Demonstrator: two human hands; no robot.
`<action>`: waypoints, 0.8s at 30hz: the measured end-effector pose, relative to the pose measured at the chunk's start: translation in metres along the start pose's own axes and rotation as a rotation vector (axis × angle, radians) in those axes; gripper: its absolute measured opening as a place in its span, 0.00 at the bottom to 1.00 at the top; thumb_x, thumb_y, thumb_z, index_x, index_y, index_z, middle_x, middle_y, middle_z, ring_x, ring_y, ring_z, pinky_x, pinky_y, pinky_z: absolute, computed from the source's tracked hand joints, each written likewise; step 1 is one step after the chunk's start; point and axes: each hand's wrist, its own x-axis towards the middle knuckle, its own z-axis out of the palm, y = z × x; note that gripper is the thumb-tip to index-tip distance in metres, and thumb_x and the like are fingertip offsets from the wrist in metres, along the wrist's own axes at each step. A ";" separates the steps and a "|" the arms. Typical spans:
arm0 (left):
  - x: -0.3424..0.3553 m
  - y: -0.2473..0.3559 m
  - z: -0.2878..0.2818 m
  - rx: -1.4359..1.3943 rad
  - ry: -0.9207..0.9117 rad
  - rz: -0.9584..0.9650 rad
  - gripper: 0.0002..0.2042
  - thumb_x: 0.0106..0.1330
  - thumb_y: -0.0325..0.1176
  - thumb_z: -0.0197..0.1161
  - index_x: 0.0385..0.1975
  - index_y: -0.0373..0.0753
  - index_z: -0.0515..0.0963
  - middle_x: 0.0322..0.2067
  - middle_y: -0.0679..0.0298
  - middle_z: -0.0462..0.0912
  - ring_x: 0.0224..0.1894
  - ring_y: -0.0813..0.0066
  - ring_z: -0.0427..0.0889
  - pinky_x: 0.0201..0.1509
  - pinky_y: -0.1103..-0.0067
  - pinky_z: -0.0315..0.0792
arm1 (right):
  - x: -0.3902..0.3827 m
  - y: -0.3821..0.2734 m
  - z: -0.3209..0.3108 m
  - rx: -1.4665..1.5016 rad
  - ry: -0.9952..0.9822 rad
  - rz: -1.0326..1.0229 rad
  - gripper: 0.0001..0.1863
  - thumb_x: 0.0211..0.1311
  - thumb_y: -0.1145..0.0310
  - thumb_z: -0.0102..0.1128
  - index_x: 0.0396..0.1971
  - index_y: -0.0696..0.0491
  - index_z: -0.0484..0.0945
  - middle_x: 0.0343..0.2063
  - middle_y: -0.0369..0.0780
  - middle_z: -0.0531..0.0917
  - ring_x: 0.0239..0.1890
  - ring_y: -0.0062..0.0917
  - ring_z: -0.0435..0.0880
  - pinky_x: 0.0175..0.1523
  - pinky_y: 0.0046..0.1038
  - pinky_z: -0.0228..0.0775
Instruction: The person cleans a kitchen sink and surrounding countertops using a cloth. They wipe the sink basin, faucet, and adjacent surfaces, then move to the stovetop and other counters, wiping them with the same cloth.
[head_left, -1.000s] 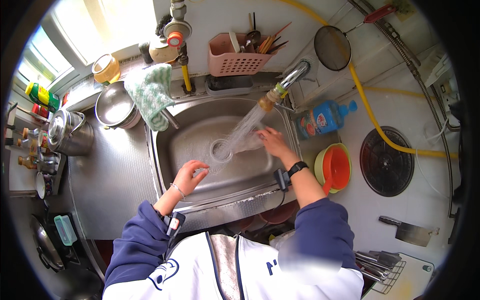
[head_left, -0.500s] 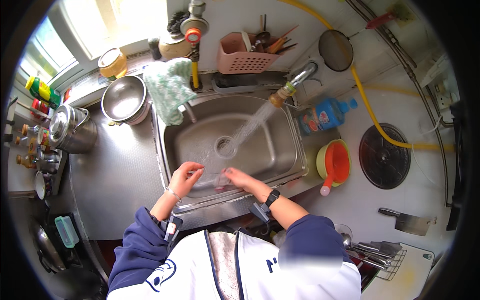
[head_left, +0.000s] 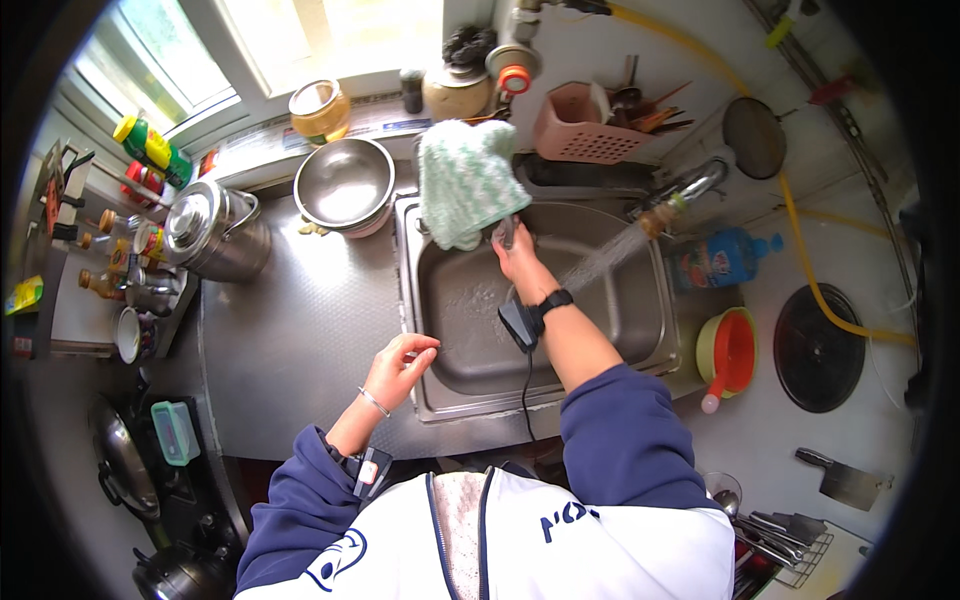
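Observation:
My right hand (head_left: 517,252) reaches across the steel sink (head_left: 470,372) to its far left side, just below the hanging green-and-white towel (head_left: 465,180). Its fingers are closed around a greyish, see-through thing (head_left: 503,233) that I cannot identify; it lies close to the metal spout by the towel's lower edge. Over the sink's front left rim is my left hand (head_left: 398,368), fingers curled and the fingertips pinched together. Whatever might be between them is too small to make out. Water runs from the tap (head_left: 660,215) at the back right into the basin.
Left of the sink, a steel bowl (head_left: 345,183) and a lidded steel pot (head_left: 215,230) stand on the counter. Behind is a pink utensil basket (head_left: 590,130). To the right are a blue bottle (head_left: 725,258), a green-and-red ladle bowl (head_left: 728,350) and a cleaver (head_left: 848,480).
My right hand has moved from the sink's front to its far left, beside the towel. My left hand has drawn back over the front left rim. The view has shifted left.

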 end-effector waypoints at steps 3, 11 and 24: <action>-0.011 -0.003 -0.021 -0.012 0.073 0.000 0.09 0.67 0.33 0.60 0.43 0.37 0.80 0.42 0.62 0.80 0.42 0.76 0.79 0.46 0.80 0.74 | 0.015 0.046 0.042 0.079 -0.132 0.103 0.09 0.71 0.65 0.45 0.43 0.48 0.74 0.36 0.34 0.79 0.32 0.21 0.74 0.37 0.25 0.68; -0.017 -0.013 -0.048 -0.055 0.201 -0.010 0.09 0.66 0.32 0.60 0.41 0.37 0.81 0.39 0.63 0.81 0.39 0.77 0.79 0.43 0.81 0.73 | -0.179 0.143 0.006 -0.972 -0.486 -0.031 0.20 0.71 0.56 0.42 0.48 0.57 0.72 0.44 0.50 0.81 0.48 0.38 0.79 0.52 0.39 0.69; 0.038 0.007 0.021 -0.093 -0.021 -0.045 0.10 0.68 0.32 0.60 0.43 0.34 0.79 0.37 0.66 0.81 0.38 0.81 0.78 0.43 0.83 0.72 | -0.122 -0.045 -0.260 -1.412 -0.121 -0.137 0.16 0.64 0.67 0.50 0.48 0.55 0.77 0.47 0.47 0.80 0.48 0.38 0.80 0.50 0.35 0.72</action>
